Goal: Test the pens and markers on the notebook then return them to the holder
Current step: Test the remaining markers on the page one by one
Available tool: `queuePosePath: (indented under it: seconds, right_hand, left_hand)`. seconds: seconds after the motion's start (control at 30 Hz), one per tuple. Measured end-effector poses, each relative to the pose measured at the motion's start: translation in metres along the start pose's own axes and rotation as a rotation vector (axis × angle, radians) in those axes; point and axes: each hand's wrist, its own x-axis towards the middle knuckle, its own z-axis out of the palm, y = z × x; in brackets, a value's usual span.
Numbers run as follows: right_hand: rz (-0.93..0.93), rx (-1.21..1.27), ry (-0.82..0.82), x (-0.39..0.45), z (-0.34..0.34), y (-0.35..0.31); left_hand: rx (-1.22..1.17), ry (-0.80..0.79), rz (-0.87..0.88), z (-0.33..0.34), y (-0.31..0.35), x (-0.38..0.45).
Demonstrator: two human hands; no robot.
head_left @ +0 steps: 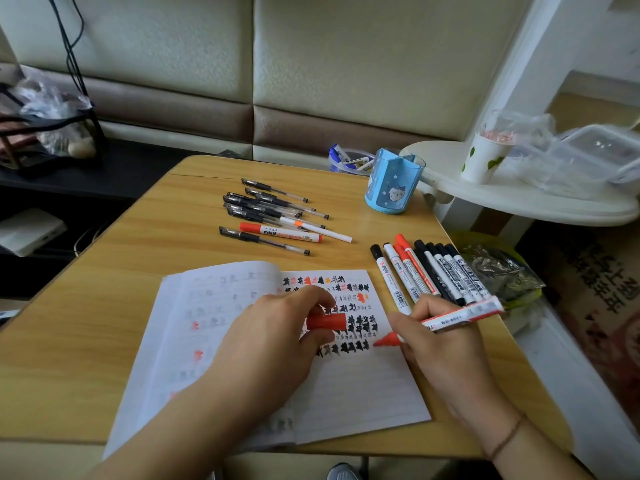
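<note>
the marker [450, 318] is gripped by the right hand [446, 344], its cap [327, 321] pinched by the left hand [273, 337]; the tip should be pressed lightly on the notebook [363, 393] at 9 o'clock of it.

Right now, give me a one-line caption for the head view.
Right hand writes with uncapped red marker on notebook; left hand holds its cap.

Pale wood-grain counter [145, 237], white lined notebook [363, 393] with black and red marks, light blue cartoon-printed plastic holder [391, 188], red cap [327, 321]
</note>
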Motion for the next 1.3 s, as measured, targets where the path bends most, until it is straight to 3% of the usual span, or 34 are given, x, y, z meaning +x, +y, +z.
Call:
queuePosePath:
  seconds: [0.2,0.37,0.6,0.73,0.87,1.0,1.17,1.3]
  right_hand:
    - [0.060,0.432,-0.055,-0.016,0.004,-0.040]
    - [0.085,0.453,0.055,-0.015,0.004,-0.041]
    - [0.122,0.437,-0.109,-0.019,0.009,-0.042]
    - [0.136,0.619,-0.012,-0.028,0.023,-0.039]
    - [0.019,0.729,0.145,-0.031,0.032,-0.037]
    - [-0.160,0.826,0.164,-0.031,0.035,-0.031]
    - [-0.311,0.598,0.103,-0.025,0.032,-0.034]
    - [-0.089,0.496,-0.058,-0.005,0.021,-0.034]
  left_hand:
    - [-0.038,0.041,0.086,-0.002,0.007,-0.002]
    - [-0.094,0.062,0.122,-0.003,0.008,-0.003]
    - [-0.135,-0.010,0.305,-0.006,0.018,-0.007]
    - [-0.227,0.003,0.388,-0.002,0.030,-0.012]
    - [-0.271,0.015,0.403,0.002,0.039,-0.015]
    - [-0.304,-0.024,0.388,0.003,0.045,-0.011]
    - [-0.405,-0.102,0.355,-0.002,0.050,-0.005]
    - [-0.248,0.071,0.325,0.003,0.051,0.006]
